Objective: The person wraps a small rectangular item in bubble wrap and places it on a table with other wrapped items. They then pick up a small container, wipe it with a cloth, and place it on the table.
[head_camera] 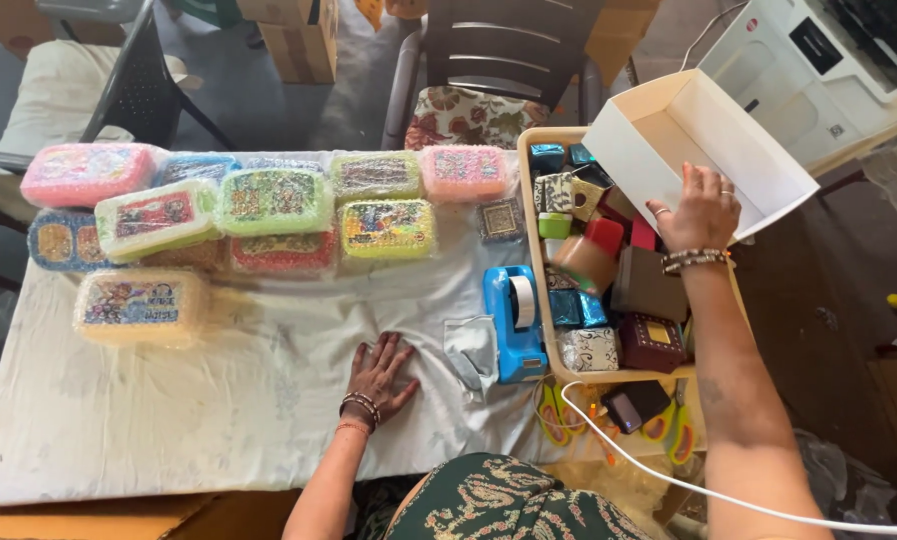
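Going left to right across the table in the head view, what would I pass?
Bubble-wrapped colourful boxes → left hand flat on the white cloth → blue tape dispenser → tray of small boxes → right hand holding the white box.

Your left hand [379, 375] flat on cloth [219, 400] over surface, near front edge. Wrapped boxes [269, 205] clustered far left on cloth, some stacked on others; one apart, nearer you. Tape dispenser [516, 320] right of your left hand, just beside tray [541, 300]. Tray on right end, packed with small boxes [589, 350]. Your right hand [704, 215] grips near wall of open carton [699, 150], held above tray's far right corner. Scissors [554, 415] before tray, cable [669, 480] crossing them. Chair [494, 60] behind surface.
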